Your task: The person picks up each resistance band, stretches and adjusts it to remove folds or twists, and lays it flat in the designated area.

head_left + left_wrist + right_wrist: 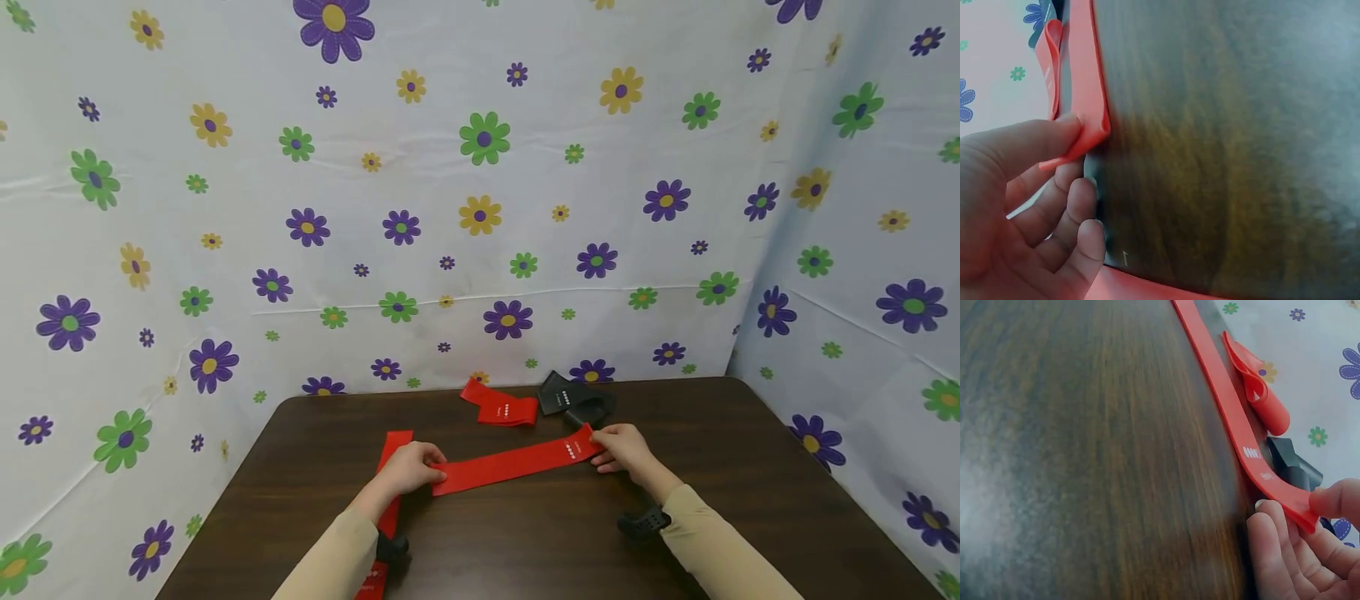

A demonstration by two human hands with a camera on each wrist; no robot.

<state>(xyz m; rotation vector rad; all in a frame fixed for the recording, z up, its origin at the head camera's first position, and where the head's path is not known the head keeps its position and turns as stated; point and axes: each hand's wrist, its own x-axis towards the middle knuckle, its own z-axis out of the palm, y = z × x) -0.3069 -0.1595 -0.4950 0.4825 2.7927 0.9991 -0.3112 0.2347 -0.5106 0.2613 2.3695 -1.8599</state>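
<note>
A flat red resistance band [510, 467] with white print near its right end stretches between both hands above the dark table. My left hand [408, 468] pinches its left end; in the left wrist view the thumb lies over the folded red edge. At the other end, my right hand [624, 451] pinches the band between thumb and fingers, clearly seen in the right wrist view, where the red band [1229, 400] bends up toward the fingertips. Beneath my left forearm lies a second red band [390, 521], partly hidden by the hand and sleeve.
A folded red band [508, 409] and a black band [558, 393], loosely looped, lie at the table's back edge. Behind the brown wooden table [525, 550] hangs a flower-printed cloth [420, 267], which also runs along the right side. Dark straps sit on both wrists.
</note>
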